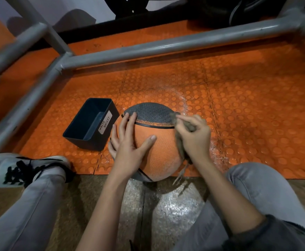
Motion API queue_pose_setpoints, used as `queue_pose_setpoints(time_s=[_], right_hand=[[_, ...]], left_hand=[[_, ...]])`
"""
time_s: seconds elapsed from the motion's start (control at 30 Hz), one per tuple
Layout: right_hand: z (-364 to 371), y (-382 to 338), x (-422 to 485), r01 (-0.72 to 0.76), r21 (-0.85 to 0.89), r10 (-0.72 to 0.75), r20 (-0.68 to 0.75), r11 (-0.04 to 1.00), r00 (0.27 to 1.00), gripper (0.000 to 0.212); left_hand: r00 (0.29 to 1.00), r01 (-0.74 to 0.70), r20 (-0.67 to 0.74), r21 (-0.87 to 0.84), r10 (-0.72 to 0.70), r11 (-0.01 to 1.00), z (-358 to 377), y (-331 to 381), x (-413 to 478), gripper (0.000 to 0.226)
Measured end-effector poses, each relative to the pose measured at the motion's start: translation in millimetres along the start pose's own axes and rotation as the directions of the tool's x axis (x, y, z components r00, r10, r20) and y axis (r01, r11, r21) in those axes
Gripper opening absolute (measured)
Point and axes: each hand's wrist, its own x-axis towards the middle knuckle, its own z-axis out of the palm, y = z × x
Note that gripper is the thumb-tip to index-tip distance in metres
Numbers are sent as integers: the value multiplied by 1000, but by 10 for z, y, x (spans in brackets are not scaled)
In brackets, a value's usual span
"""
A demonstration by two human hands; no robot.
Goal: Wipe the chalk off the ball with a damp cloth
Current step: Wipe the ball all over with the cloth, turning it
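At the middle of the head view, your ball [159, 154] sat on the near edge of the orange studded mat [247, 115], between your knees. Your left hand [130, 140] lay flat on it at ten o'clock, fingers spread, steadying it. Your right hand [193, 136] was bunched round the cloth [179, 145], pressing it against the ball at two o'clock. You looked to be mid-wipe. Whitish smears showed on the mat at the ball's three o'clock. Next, I judge, you needed to roll the ball under the left hand to bring unwiped patches to the cloth. Counted: one ball, one cloth, two hands, and one waste basket [92, 127] just beside the ball at nine o'clock.
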Motion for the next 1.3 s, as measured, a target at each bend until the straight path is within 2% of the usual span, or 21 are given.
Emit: queue_pose_setpoints(time_s=[0.07, 0.13, 0.23, 0.3, 0.33, 0.4, 0.5, 0.57, 0.6, 0.63, 0.7, 0.77, 0.8, 0.87, 0.93, 0.97, 1.03, 1.1, 1.17, 1.23, 1.3], right_hand=[[-71, 126, 154, -224, 86, 223, 19, 971, 975, 17], [-81, 119, 161, -260, 95, 257, 34, 961, 966, 19], [32, -129, -68, -26, 91, 26, 8, 995, 1000, 18], [94, -217, -228, 203, -21, -202, 24, 979, 979, 14], [99, -200, -232, 260, -68, -260, 19, 963, 966, 17], [70, -67, -110, 147, -39, -148, -22, 988, 989, 17], [-28, 113, 129, -215, 107, 218, -19, 971, 976, 21], [-75, 136, 183, -314, 132, 319, -15, 940, 948, 23], [-80, 83, 155, -303, 134, 309, -27, 944, 951, 24], [-71, -13, 89, -247, 127, 253, -36, 961, 967, 25], [-29, -259, -70, 1, 72, -2, 14, 997, 1000, 21], [26, -389, -108, 275, -112, -258, 146, 955, 955, 17], [45, -382, 13, 340, -193, -305, 189, 920, 934, 21], [48, -345, 346, 255, -249, -202, 220, 934, 954, 22], [6, -265, 577, 106, -182, -60, 242, 978, 968, 17], [-18, -240, 572, 93, -175, -50, 235, 980, 971, 16], [-48, -228, 329, 159, -202, -119, 195, 966, 974, 21], [-97, -243, -60, 257, -208, -226, 160, 944, 961, 24], [-124, -262, -364, 375, -245, -341, 170, 894, 925, 19], [-85, -299, -487, 463, -263, -422, 199, 846, 884, 14], [-42, -369, -450, 564, -247, -510, 251, 788, 823, 12]], left_hand=[[1000, 1, -2, -1, -1, 1000, 6, -8, -5, 74], [1000, 13, -5, 13, -12, 1000, 14, -6, -4, 77], [1000, 9, -17, 18, -9, 1000, 12, 10, -8, 75], [1000, 0, -2, 20, 0, 1000, 14, 26, -15, 71], [1000, -8, 4, 16, 8, 1000, 17, 28, -19, 70], [1000, -17, 13, 4, 17, 1000, 21, 32, -12, 71], [1000, -11, 17, 17, 11, 1000, 35, 43, -5, 75], [999, -8, 31, 41, 7, 999, 50, 65, -9, 76], [999, -18, 33, 56, 16, 998, 53, 71, -10, 77], [999, -42, 34, 70, 40, 997, 54, 63, -16, 78], [993, -115, 38, 82, 112, 990, 64, 41, -17, 77], [979, -203, 49, 75, 200, 976, 83, 8, -22, 77], [969, -244, 53, 61, 241, 968, 93, -5, -23, 79], [961, -270, 70, 14, 269, 963, 83, -19, -19, 84], [973, -219, 66, -51, 222, 974, 73, -43, -10, 90], [981, -186, 37, -70, 189, 980, 68, -53, -13, 90], [993, -82, -89, -104, 72, 991, 67, -74, -8, 83], [970, 45, -229, -159, -81, 986, 78, -41, 35, 58], [939, 154, -272, -208, -208, 966, 92, 18, 90, 39], [923, 184, -299, -212, -243, 960, 107, 16, 109, 34], [921, 120, -348, -177, -176, 977, 119, -17, 65, 32]])
